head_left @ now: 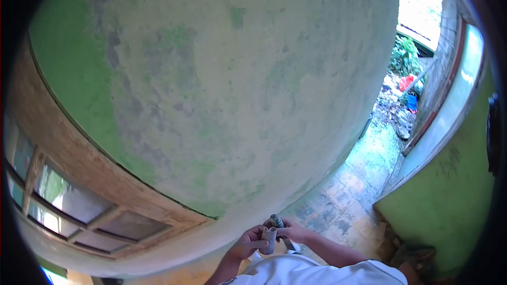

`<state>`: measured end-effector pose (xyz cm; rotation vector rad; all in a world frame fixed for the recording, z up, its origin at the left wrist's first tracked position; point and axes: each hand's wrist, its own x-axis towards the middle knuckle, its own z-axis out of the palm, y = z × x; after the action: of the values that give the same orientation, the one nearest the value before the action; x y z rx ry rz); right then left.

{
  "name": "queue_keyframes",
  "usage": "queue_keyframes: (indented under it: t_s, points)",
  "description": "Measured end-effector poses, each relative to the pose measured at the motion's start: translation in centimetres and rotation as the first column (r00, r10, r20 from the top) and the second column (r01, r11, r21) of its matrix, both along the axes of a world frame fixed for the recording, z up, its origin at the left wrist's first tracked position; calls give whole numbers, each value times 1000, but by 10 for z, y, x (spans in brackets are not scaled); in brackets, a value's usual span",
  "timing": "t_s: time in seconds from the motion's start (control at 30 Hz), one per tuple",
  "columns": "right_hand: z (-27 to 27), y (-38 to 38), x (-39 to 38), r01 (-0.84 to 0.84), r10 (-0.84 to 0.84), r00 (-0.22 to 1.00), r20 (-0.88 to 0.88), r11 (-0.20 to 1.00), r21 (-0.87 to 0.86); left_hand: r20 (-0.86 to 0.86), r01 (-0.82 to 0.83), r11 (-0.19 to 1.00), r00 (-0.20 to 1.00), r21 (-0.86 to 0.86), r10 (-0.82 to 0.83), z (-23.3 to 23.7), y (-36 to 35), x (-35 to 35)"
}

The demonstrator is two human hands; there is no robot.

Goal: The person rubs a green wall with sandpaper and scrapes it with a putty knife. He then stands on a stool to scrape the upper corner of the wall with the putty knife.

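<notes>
Two hands together over a pale cylinder, in front of a patchy wall

The wall (pixel 237 89) takes up most of the view, off-white with worn grey and green patches. A smaller green wall (pixel 438 211) stands at the right, and a wooden window frame (pixel 68 121) runs along the lower left. Between the two walls lies a stained tiled floor (pixel 338 200). The person's white shirt (pixel 317 272) fills the bottom edge, and leafy plants (pixel 404 55) show through the opening.

Close in front of the shirt, the left hand (pixel 250 243) has its fingers closed around the pale cylinder (pixel 269 243), which stands nearly upright, its rim uppermost. The right hand (pixel 291 231), just beside it, has its fingers curled on a dark rounded piece (pixel 276 221) (too small to identify) near that rim.
</notes>
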<state>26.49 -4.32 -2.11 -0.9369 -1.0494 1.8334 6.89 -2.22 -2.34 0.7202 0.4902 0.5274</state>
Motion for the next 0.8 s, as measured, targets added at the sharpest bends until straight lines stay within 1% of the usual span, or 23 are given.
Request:
queue_keyframes:
  t_s: [0.03, 0.07, 0.13, 0.17, 0.2, 0.27, 0.3, 0.33, 0.37, 0.4, 0.47, 0.5, 0.53, 0.6, 0.63, 0.7, 0.73, 0.8]
  points:
    - [-17, -2, 6, -31, 29, 998, -47, 998, -47, 6, 13, 999, 1000, 40, -13, 3, -2, 5]
    - [-19, -7, 10, -73, 71, 997, -33, 995, -61, 21, -30, 999, 999, 28, 30, 0, -4, 6]
    - [-15, -11, 15, -114, 110, 993, -33, 988, -109, -143, 6, 991, 990, 134, 14, -9, -10, 1]
    - [-14, -12, 15, -165, 161, 986, -40, 979, -118, -129, 6, 989, 992, 151, 13, -7, -16, -2]
    - [-10, -14, 12, -191, 190, 982, -27, 972, -136, -158, 3, 988, 987, 152, 21, -13, -22, -8]
    - [-14, -16, 3, -254, 258, 966, 21, 961, -109, -163, -79, 978, 980, 192, 111, -6, -40, -16]
    - [-14, -18, -2, -317, 323, 945, 39, 942, -113, -145, -149, 970, 973, 191, 178, -8, -49, -22]
    - [-13, -19, -8, -327, 333, 942, 34, 938, -117, -166, -184, 953, 960, 241, 228, -11, -56, -30]
    - [-12, -19, -15, -335, 340, 940, 28, 935, -118, -187, -215, 932, 943, 292, 276, -14, -63, -39]
    - [-12, -19, -24, -391, 398, 916, 46, 913, -114, -169, -278, 913, 926, 298, 337, -15, -70, -50]
    - [-12, -25, -41, -439, 445, 895, 32, 891, -115, -216, -355, 868, 870, 346, 442, -16, -89, -70]
    - [-13, -30, -53, -442, 449, 893, 6, 881, -168, -228, -385, 850, 847, 358, 480, -18, -100, -83]
    - [-17, -33, -68, -489, 499, 866, 20, 856, -167, -215, -437, 824, 821, 359, 529, -14, -114, -97]
    - [-22, -45, -99, -529, 510, 849, -138, 819, -222, -194, -503, 803, 795, 320, 575, -4, -145, -124]
    - [-21, -52, -117, -569, 554, 822, -128, 791, -226, -185, -547, 775, 766, 316, 616, -6, -163, -140]
    - [-9, -76, -157, -667, 647, 745, -162, 724, -176, -108, -627, 727, 732, 280, 673, -11, -205, -169]
    - [-9, -95, -182, -694, 673, 720, -166, 697, -183, -112, -655, 705, 706, 272, 699, -11, -233, -189]
    - [-10, -123, -244, -797, 772, 603, -200, 575, -182, -99, -701, 637, 644, 319, 759, -12, -281, -240]
